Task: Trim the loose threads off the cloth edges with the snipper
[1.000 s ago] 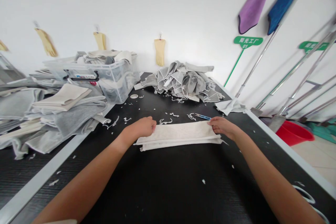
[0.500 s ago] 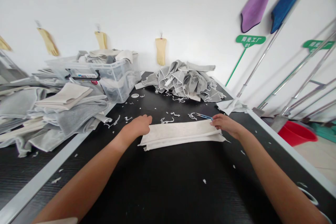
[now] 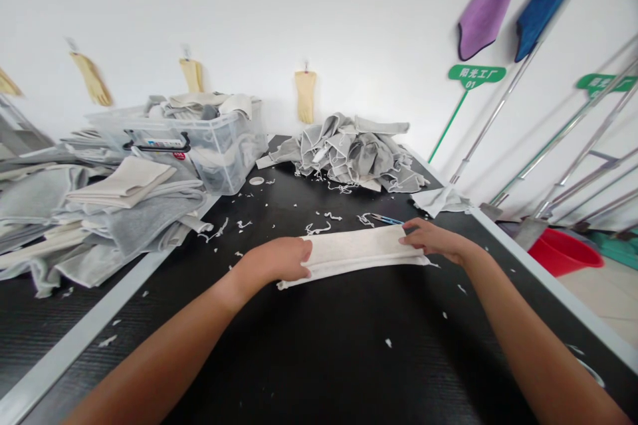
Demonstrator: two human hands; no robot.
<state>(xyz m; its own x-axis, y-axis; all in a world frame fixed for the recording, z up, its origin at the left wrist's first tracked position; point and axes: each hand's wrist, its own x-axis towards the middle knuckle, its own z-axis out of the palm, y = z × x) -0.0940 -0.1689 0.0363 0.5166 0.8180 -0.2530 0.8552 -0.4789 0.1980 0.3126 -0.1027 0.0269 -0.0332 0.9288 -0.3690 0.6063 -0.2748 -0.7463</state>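
A folded off-white cloth [image 3: 356, 247] lies as a long strip across the black table, its layered edge towards me. My left hand [image 3: 284, 259] is closed on its left end, the thumb on the near side. At the right end my right hand [image 3: 427, 239] grips the cloth with fingers and thumb bent round the edge. Just beyond the right hand, small blue-handled snips [image 3: 386, 219] lie on the table beside curled white thread scraps [image 3: 333, 216].
A crumpled heap of grey cloths [image 3: 349, 153] is at the back. On the left are stacked grey cloths [image 3: 124, 226] and a clear plastic bin [image 3: 219, 153] full of cloths. A white cloth [image 3: 441, 200] lies at the right edge; a red basin [image 3: 565, 252] stands beyond.
My left hand has moved right and nearer, now over the cloth's left end. The near layers sit closer together under the top fold. My right hand has shifted only slightly.
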